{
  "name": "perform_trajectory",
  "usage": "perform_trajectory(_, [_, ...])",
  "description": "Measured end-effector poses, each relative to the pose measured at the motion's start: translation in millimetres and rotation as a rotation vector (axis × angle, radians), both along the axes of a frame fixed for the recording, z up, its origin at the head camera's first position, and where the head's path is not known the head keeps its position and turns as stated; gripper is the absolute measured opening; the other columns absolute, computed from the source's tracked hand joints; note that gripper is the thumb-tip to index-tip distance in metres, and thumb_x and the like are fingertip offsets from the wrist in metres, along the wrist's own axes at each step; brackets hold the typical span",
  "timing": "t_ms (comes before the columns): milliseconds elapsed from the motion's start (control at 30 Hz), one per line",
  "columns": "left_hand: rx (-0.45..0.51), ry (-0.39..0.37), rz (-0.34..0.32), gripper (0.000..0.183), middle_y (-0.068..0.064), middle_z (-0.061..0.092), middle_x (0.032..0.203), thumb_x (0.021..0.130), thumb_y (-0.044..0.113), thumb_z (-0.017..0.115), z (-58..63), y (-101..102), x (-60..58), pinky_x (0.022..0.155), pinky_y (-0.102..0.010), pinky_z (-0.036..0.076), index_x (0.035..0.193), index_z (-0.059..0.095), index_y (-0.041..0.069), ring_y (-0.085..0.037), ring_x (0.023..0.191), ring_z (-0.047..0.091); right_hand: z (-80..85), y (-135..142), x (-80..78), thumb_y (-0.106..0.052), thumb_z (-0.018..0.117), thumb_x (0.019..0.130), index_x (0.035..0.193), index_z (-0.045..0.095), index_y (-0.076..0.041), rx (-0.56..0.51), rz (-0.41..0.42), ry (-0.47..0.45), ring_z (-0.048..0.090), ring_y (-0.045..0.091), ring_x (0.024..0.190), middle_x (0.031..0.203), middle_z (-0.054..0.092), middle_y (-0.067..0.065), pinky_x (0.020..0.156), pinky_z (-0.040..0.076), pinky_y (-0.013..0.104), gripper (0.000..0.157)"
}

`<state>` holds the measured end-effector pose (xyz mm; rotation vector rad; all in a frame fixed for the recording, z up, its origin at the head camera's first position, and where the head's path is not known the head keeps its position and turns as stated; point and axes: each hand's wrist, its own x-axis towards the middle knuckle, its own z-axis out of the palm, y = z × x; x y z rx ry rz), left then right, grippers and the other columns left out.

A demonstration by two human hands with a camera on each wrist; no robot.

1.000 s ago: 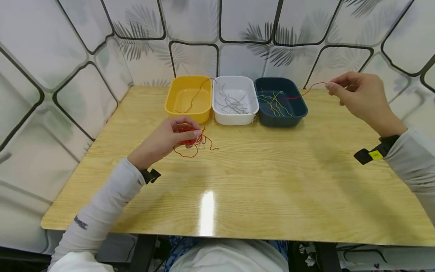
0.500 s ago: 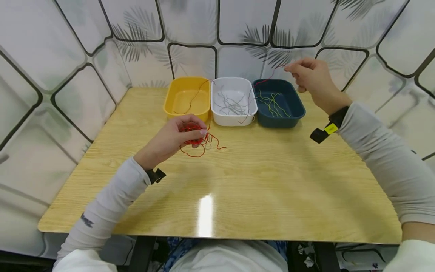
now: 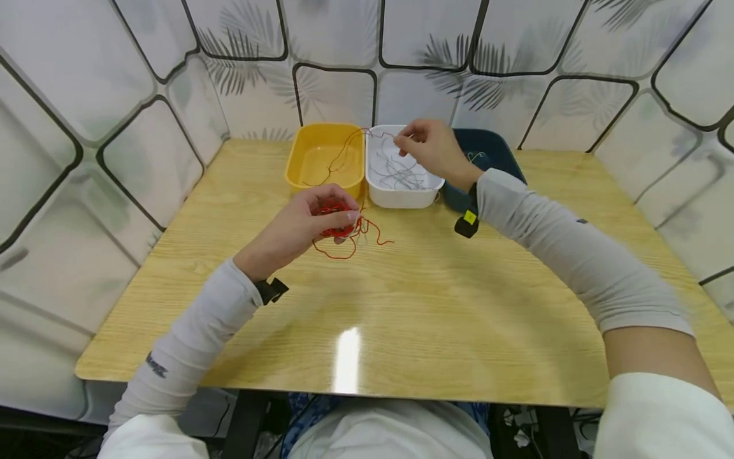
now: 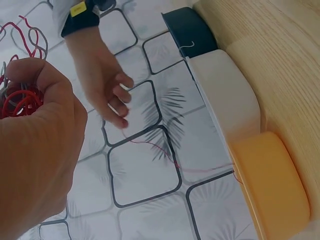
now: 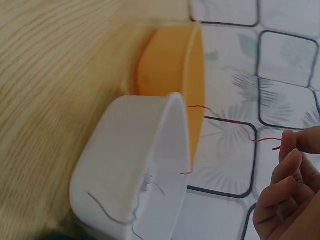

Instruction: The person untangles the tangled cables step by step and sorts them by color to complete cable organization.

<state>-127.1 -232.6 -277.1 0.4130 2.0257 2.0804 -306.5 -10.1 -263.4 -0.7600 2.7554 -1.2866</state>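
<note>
My left hand (image 3: 312,223) grips a tangled bundle of red string (image 4: 22,102) with some grey strands mixed in, low in front of the yellow bin (image 3: 298,156). Loose red ends dangle from it over the table. My right hand (image 3: 427,146) is above the white bin (image 3: 401,199), thumb and fingertip pinching one end of a single red string (image 5: 265,139). That string runs left toward the yellow bin, where another red strand lies over the rim. Several grey strings (image 3: 398,172) lie inside the white bin.
A dark blue bin (image 3: 493,150), partly hidden behind my right forearm, stands right of the white bin with yellow-green string (image 3: 473,156) in it. All three bins stand in a row at the back of the wooden table (image 3: 367,299), before a patterned wall (image 3: 338,95).
My right hand has swung left from beyond the blue bin to above the white bin, carrying the red string. The left hand has shifted slightly right, still gripping the bundle.
</note>
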Motion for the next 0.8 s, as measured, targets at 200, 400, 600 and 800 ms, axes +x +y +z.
perform_trajectory(200, [0.038, -0.018, 0.018, 0.032, -0.014, 0.056, 0.097, 0.083, 0.021, 0.067, 1.8, -3, -1.0, 0.066, -0.030, 0.044, 0.105, 0.054, 0.002, -0.021, 0.078, 0.051, -39.1, -35, -6.1, -0.039, 0.056, 0.089, 0.095, 0.064, -0.019, 0.197, 0.085, 0.083, 0.056, 0.011, 0.071, 0.082, 0.064, -0.004, 0.059, 0.040, 0.029, 0.023])
perform_trajectory(400, [0.109, -0.071, -0.010, 0.027, -0.011, 0.057, 0.099, 0.084, 0.016, 0.065, -3.4, 1, -1.6, 0.075, -0.031, 0.046, 0.105, 0.055, 0.003, -0.019, 0.085, 0.055, -54.4, -56, -4.9, -0.042, 0.054, 0.089, 0.095, 0.064, -0.024, 0.355, 0.099, 0.158, 0.055, 0.009, 0.074, 0.085, 0.061, -0.010, 0.063, 0.043, 0.031, 0.021])
perform_trajectory(600, [0.104, -0.082, -0.009, 0.026, -0.012, 0.058, 0.101, 0.087, 0.014, 0.062, -3.8, -3, 0.8, 0.081, -0.035, 0.045, 0.108, 0.054, 0.002, -0.021, 0.088, 0.057, -55.7, -73, -6.2, -0.041, 0.052, 0.090, 0.102, 0.067, -0.021, 0.347, 0.149, 0.177, 0.056, 0.008, 0.079, 0.088, 0.063, -0.009, 0.066, 0.045, 0.029, 0.027])
perform_trajectory(800, [0.029, -0.069, -0.045, 0.031, -0.015, 0.056, 0.109, 0.087, 0.017, 0.062, 3.4, -10, 1.9, 0.086, -0.038, 0.044, 0.112, 0.052, 0.002, -0.025, 0.095, 0.057, -31.2, -71, 7.6, -0.032, 0.050, 0.093, 0.107, 0.066, -0.018, 0.250, 0.275, 0.155, 0.059, 0.009, 0.076, 0.091, 0.066, -0.005, 0.068, 0.046, 0.027, 0.025])
